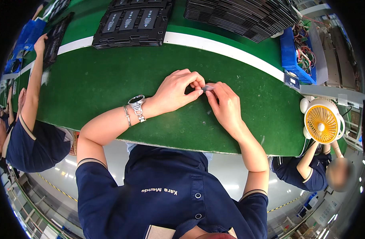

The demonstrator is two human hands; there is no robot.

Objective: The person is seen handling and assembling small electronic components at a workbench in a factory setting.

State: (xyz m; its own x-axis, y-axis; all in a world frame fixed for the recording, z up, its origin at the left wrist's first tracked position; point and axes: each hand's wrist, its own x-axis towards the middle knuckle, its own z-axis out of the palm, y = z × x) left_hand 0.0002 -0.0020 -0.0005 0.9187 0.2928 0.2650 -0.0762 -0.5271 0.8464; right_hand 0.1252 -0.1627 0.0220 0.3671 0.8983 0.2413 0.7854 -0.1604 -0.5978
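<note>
Above the green tabletop (110, 79), both my hands meet over a small, thin grey piece (207, 87), too small to name more closely. My left hand (175, 89) pinches one end between thumb and index finger, its other fingers curled in. From the other side, the fingertips of my right hand (225, 104) close on the piece too. A metal watch (137, 104) and a thin bracelet (127, 115) circle my left wrist.
Beyond a white strip (214, 49) lie a black tray with flat dark pieces (128, 22) and a tall stack of black trays (238, 18). At right are a blue bin of wires (288, 49) and a white-and-yellow fan (321, 123). Co-workers (35, 139) sit on either side.
</note>
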